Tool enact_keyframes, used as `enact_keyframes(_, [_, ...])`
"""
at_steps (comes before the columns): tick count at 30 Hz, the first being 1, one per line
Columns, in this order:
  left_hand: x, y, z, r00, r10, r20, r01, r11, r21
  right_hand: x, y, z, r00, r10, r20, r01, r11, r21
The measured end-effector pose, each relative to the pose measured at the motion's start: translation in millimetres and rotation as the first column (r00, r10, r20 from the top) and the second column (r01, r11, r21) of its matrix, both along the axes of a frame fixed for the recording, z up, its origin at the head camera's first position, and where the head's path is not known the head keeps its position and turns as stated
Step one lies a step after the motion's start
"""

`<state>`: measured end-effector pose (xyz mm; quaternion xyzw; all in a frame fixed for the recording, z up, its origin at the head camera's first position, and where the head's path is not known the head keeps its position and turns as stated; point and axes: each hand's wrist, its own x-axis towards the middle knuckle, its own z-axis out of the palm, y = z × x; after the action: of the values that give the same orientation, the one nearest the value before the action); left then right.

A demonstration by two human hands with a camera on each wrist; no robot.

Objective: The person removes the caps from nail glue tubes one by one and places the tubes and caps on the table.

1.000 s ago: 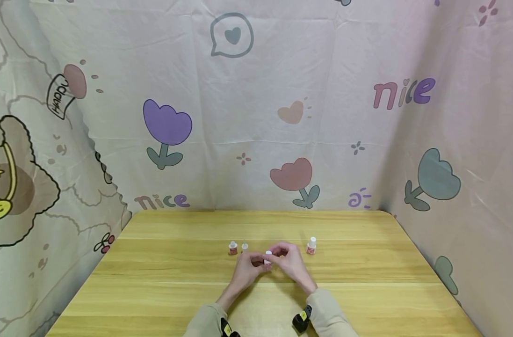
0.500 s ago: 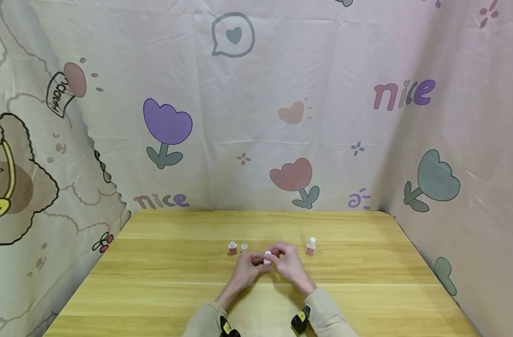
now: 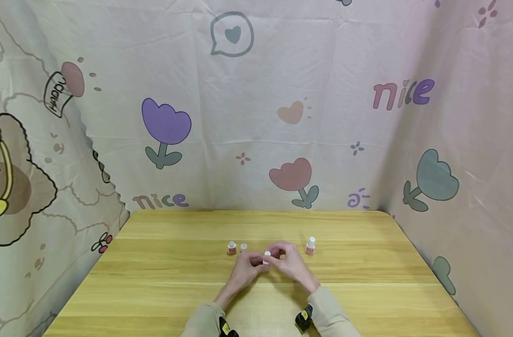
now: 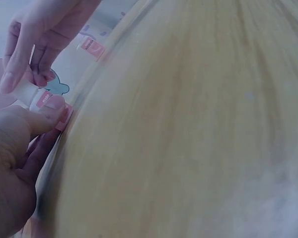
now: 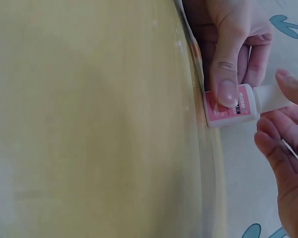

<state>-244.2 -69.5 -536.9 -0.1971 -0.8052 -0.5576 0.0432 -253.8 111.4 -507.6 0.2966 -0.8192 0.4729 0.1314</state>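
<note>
A small white bottle with a pink label (image 5: 246, 106) stands on the table between the two hands. My left hand (image 3: 244, 270) holds its body, the thumb lying across the label in the right wrist view. Its white cap (image 5: 270, 98) is pinched by my right hand (image 3: 293, 264) between thumb and fingers. In the head view the fingers cover much of this bottle (image 3: 267, 258). Just beyond the left hand is a white piece with a thin pointed tip (image 3: 244, 246), its lower part hidden.
A red-labelled bottle with a short white top (image 3: 232, 248) stands to the left. Another capped bottle (image 3: 310, 246) stands right of the right hand. The wooden table (image 3: 176, 271) ends at a patterned cloth backdrop (image 3: 239, 93).
</note>
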Motion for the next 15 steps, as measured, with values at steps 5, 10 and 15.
enact_keyframes(5, [0.0, -0.7, -0.1, 1.000, -0.002, -0.001, 0.002, 1.000, 0.007, 0.0, -2.0, 2.5, 0.999, -0.043, 0.015, 0.042, 0.999, 0.024])
enact_keyframes(10, [0.2, -1.7, 0.5, 1.000, -0.014, 0.017, 0.013, 1.000, 0.011, -0.6, -3.5, 1.4, 0.999, -0.024, 0.026, 0.023, 0.999, 0.028])
enact_keyframes(15, [1.1, -3.6, 2.1, 0.998, -0.042, 0.036, 0.041, 0.999, 0.031, 0.4, -2.8, 2.6, 0.999, 0.030, 0.027, -0.031, 0.999, 0.038])
